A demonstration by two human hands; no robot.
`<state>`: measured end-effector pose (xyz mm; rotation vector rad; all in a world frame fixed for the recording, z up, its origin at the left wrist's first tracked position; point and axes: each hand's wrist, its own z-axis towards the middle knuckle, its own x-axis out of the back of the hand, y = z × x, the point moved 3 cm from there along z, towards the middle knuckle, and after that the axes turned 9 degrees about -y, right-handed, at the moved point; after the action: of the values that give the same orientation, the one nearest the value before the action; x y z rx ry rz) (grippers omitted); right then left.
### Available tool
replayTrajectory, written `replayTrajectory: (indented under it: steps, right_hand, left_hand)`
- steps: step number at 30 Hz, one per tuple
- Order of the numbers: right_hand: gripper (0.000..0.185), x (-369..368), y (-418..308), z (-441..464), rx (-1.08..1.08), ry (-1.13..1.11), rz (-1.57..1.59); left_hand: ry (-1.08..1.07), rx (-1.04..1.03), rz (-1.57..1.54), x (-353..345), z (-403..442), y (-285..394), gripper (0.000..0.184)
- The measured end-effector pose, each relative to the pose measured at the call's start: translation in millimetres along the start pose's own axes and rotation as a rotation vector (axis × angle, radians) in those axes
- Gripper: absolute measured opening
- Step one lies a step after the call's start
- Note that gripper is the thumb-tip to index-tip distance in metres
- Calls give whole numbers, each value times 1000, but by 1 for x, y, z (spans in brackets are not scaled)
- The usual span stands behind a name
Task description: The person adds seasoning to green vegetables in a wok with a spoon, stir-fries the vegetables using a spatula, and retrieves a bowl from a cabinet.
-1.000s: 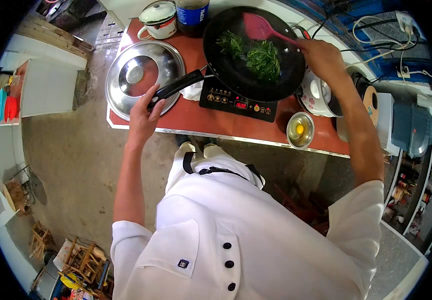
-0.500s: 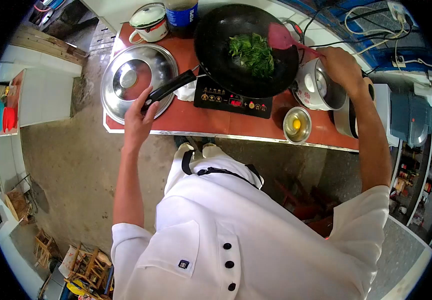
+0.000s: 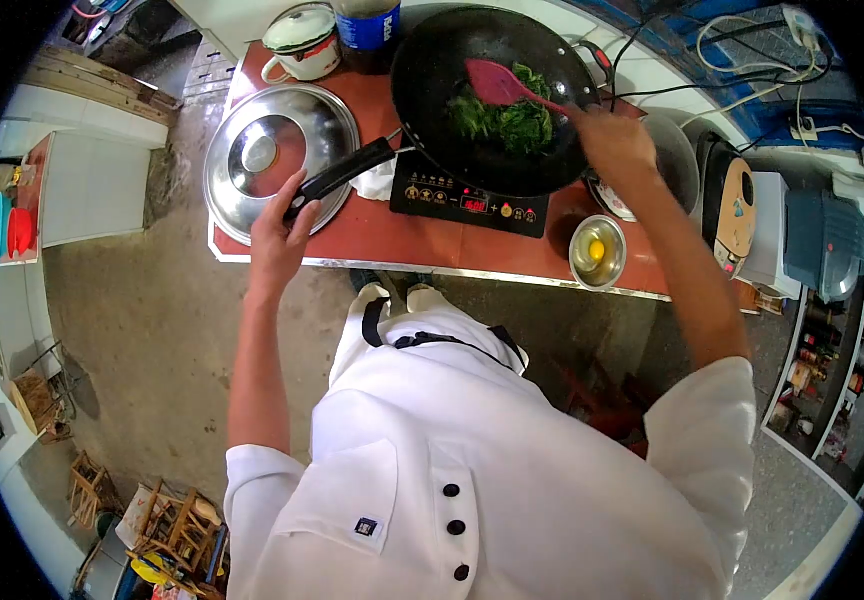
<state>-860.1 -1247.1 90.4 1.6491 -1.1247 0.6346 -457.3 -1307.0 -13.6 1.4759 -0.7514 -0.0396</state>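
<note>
My left hand (image 3: 279, 225) is closed round the black handle of a dark wok (image 3: 432, 120). The wok sits on an induction cooker (image 3: 472, 203) with a lit red display. Wilted green leaves (image 3: 524, 130) lie in the middle of the wok. Over them is the blade of a reddish-pink spatula (image 3: 497, 84), its handle gripped in my right hand (image 3: 615, 145) at the wok's right rim. Part of the leaves is hidden under the blade. Near the counter's front edge, a small metal bowl (image 3: 584, 272) holds a raw egg with its yolk showing.
A large steel lid (image 3: 297, 115) lies left of the wok, with an enamel mug (image 3: 304, 62) and a blue-labelled jar (image 3: 367, 28) behind. Right of my forearm stands a rice cooker (image 3: 730, 205). Cables (image 3: 752, 80) run along the wall. The red counter (image 3: 402, 240) ends in a metal-trimmed edge.
My right hand has moved left and slightly down, bringing the spatula from the wok's right rim in over the leaves. The left hand and wok have stayed nearly still.
</note>
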Motion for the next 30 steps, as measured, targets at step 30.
replayTrajectory:
  steps: [30]
  right_hand:
    - [23, -37, 55, 34, 108, -239, 287]
  left_hand:
    - [-15, -25, -116, -2, 1, -11, 42]
